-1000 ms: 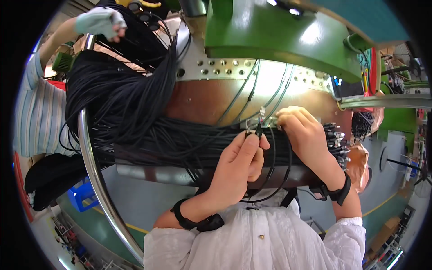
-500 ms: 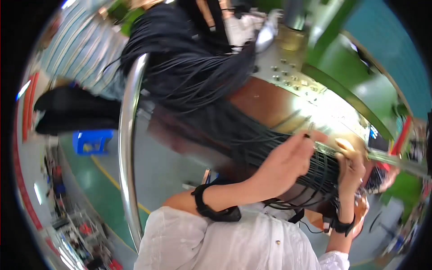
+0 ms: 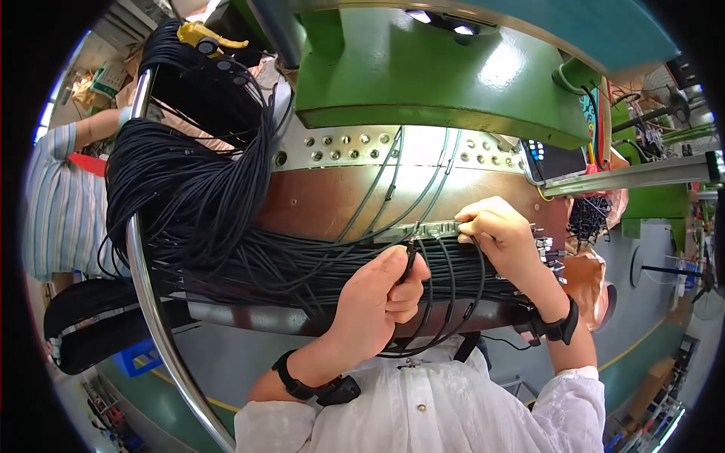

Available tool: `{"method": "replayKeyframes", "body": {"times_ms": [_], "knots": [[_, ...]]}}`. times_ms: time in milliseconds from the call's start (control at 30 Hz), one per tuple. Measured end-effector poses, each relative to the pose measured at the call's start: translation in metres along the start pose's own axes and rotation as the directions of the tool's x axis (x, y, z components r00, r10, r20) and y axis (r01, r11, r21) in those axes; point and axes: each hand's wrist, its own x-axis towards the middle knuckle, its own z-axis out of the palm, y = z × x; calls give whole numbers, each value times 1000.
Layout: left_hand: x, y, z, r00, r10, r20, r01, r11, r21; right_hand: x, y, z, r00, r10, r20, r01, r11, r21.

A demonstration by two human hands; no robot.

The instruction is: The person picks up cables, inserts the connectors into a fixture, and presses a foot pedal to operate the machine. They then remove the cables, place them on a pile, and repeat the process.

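My left hand [image 3: 377, 302] is closed around a black cable [image 3: 411, 264], its end upright near the thumb, just in front of a narrow metal fixture [image 3: 434, 229]. My right hand [image 3: 502, 238] pinches another black cable [image 3: 482, 275] at the fixture's right end; the fingers hide its tip. Several cables run from the fixture and loop down past the table's front edge. Behind it, cables [image 3: 393, 177] stretch back under the green machine block [image 3: 445, 90]. A thick bundle of black cables [image 3: 332, 264] lies along the brown table [image 3: 325, 196], partly beneath the fixture.
A curved steel rail [image 3: 143, 279] carries a heavy hank of cables [image 3: 181, 166] at left. The green block overhangs a metal plate with holes [image 3: 340, 151]. A metal bar [image 3: 627, 181] juts in from the right. Another person in a striped shirt [image 3: 68, 204] is at far left.
The view has turned and sharpened, so the table lies more level. My left hand has come down and left, now in front of the fixture with a cable end; my right hand remains by the fixture.
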Motion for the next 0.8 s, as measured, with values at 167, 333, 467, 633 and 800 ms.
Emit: {"method": "replayKeyframes", "body": {"times_ms": [167,333,467,633,800], "knots": [[1,8,13,992,-98,-82,103,993,60,9,-34,-20,998,-26,65,38,978,-203],[-1,18,29,991,-135,-24,131,884,449,15,-50,-34,974,-225,34,215,858,-466],[-3,19,22,977,150,153,-194,313,930,-8,-4,-30,982,-90,-166,17,918,-395],[-2,2,25,770,369,521,-489,-183,853,-24,1,-3,975,133,-178,-135,991,-3],[-3,20,14,827,167,537,-528,-96,843,-19,-1,-2,975,185,-121,-176,981,86]]}}
